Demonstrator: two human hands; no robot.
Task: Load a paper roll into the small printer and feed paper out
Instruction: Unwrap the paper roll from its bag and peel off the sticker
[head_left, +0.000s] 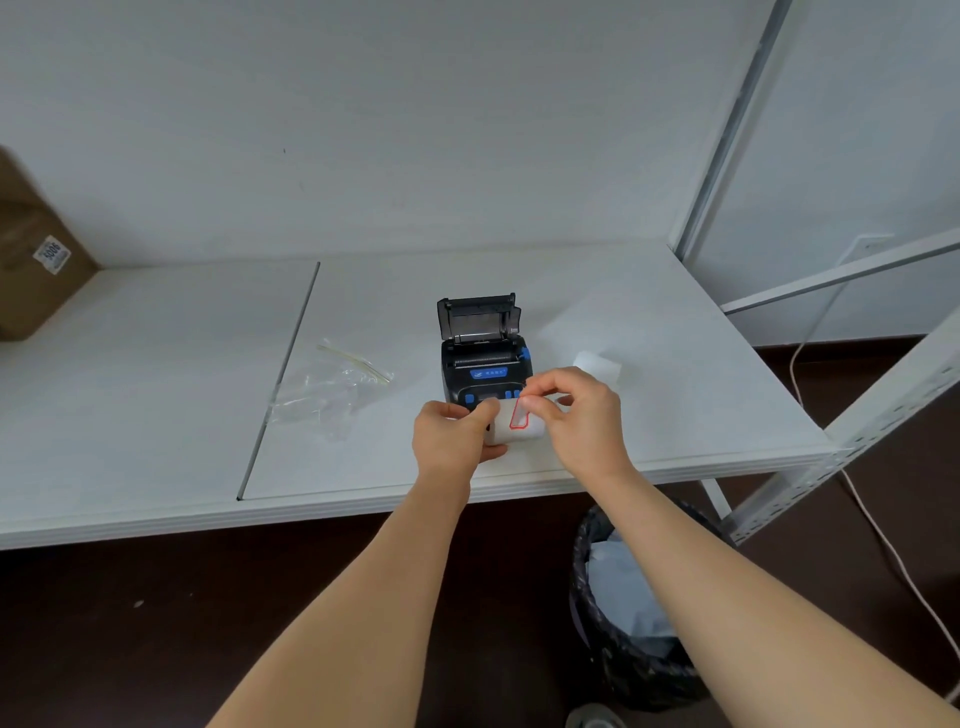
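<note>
Looks like this is the prep step — getting the paper roll (511, 428) unsealed before it goes in. The roll is held just in front of the small printer (485, 358), above the near part of the white table (675, 405), not in the bay yet. The printer's lid is flipped up, so the bay is ready and waiting.

The left hand (449, 436) wraps the roll from its left end, fingers curled around it with the thumb on top. The right hand (576, 410) comes in from the right and pinches the red-edged sticker tab (519, 415) between thumb and forefinger — a small fingertip pinch. Both forearms reach straight forward, wrists close together.

My guess for the next move: peel that tab off cleanly so the loose end is free, then drop the roll into the open bay with the paper end leading out toward the front.
</note>
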